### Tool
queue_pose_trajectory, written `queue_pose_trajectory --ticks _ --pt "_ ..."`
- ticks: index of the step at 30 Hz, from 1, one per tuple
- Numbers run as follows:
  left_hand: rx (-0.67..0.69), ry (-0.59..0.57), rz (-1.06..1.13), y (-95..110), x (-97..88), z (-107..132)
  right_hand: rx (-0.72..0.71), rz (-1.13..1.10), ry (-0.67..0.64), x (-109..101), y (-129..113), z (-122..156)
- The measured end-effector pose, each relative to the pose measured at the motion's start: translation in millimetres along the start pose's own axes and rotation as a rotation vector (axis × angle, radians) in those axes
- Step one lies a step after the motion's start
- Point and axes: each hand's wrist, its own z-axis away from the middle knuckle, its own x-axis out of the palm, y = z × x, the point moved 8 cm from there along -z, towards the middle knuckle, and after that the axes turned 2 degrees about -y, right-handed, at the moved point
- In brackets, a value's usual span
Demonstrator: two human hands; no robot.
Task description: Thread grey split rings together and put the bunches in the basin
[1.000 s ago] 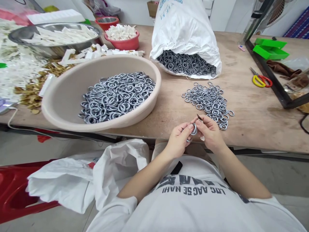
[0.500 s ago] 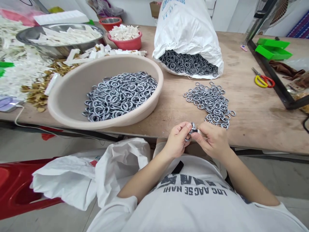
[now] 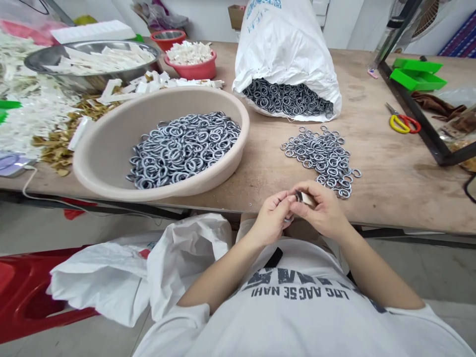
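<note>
My left hand (image 3: pixel 273 218) is closed with grey rings in its fingers; the edge of one grey ring (image 3: pixel 287 219) shows below the fingertips. My right hand (image 3: pixel 324 208) grips a small pale piece with a dark end (image 3: pixel 306 199), its exact kind unclear. Both hands meet at the table's front edge, and the dark end sits at the left fingertips. Just beyond my right hand lies a loose pile of grey rings (image 3: pixel 322 156). To the left stands a large beige basin (image 3: pixel 100 153) holding many similar rings (image 3: pixel 186 148).
A white sack (image 3: pixel 286 44) lies open toward me, spilling-full of dark rings (image 3: pixel 286 96). Scissors (image 3: pixel 403 123) and green trays (image 3: pixel 418 77) are at right by a black metal frame (image 3: pixel 412 104). A steel bowl (image 3: pixel 107 79) and red bowl (image 3: pixel 193 68) hold white pieces.
My right hand has turned and its fingers have shifted over the pale piece, showing more of it. The left hand stays nearly in place. The view has shifted slightly.
</note>
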Motion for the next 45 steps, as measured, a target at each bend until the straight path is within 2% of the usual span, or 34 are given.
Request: queue_pose_trajectory --ticks 3,6,8,13,20,24,26,28,30,32,34,35,36,37,38,40,41,43,45 --pt "-0.017 -0.031 0.007 -0.7 3.6 -0.2 0.107 -0.17 -0.046 12.0 8.9 -5.6" --pt "-0.039 -0.078 0.069 1.9 7.3 2.2 0.176 -0.247 0.022 7.4 23.0 -10.0" --pt "-0.059 -0.094 0.146 5.5 7.6 3.3 0.121 -0.13 0.061 1.7 20.1 -7.2" --pt "-0.132 -0.112 0.301 8.9 6.3 2.4 -0.123 0.202 -0.045 13.3 -10.6 11.4" --pt "-0.185 -0.13 0.382 2.5 5.1 1.3 -0.163 0.278 -0.05 17.6 -19.4 10.9" --pt "-0.169 -0.217 0.357 2.0 13.3 5.9 -0.107 0.257 -0.054 13.1 -5.0 3.7" --pt "-0.143 -0.251 0.337 5.4 18.4 9.2 -0.027 0.179 -0.007 5.2 10.3 -0.3" --pt "-0.077 -0.232 0.283 16.8 17.0 11.7 0.062 0.058 0.076 -6.4 26.3 -2.5" --pt "0.07 -0.137 0.132 44.0 3.8 13.9 0.134 -0.047 0.152 -18.6 39.3 -2.8" --pt "0.321 0.044 -0.173 93.7 -20.2 20.7 0.181 -0.089 0.211 -30.7 48.0 -2.9" --pt "0.655 0.304 -0.663 160.6 -41.3 38.0 0.206 -0.101 0.264 -42.4 54.0 -3.5" --pt "0.797 0.476 -0.98 192.1 -47.1 48.5 0.215 -0.112 0.29 -47.4 56.9 -4.0" --pt "0.849 0.641 -1.282 216.6 -51.8 53.7 0.22 -0.127 0.313 -51.2 59.8 -4.4" --pt "0.782 0.741 -1.555 233.4 -57.7 50.1 0.223 -0.141 0.33 -53.7 62.6 -4.8" --pt "0.655 0.792 -1.764 245.0 -66.1 42.6 0.224 -0.147 0.341 -55.0 65.1 -5.1" --pt "0.34 0.752 -2.038 252.8 -83.3 24.6 0.22 -0.11 0.339 -54.4 68.9 -5.9" --pt "0.229 0.717 -2.119 252.4 -88.5 18.4 0.217 -0.073 0.334 -53.4 70.2 -6.1" --pt "0.131 0.696 -2.216 249.9 -91.4 12.1 0.213 0.002 0.325 -51.5 72.5 -6.3" --pt "0.12 0.743 -2.265 248.4 -89.9 11.9 0.206 0.039 0.322 -50.7 74.2 -6.4"
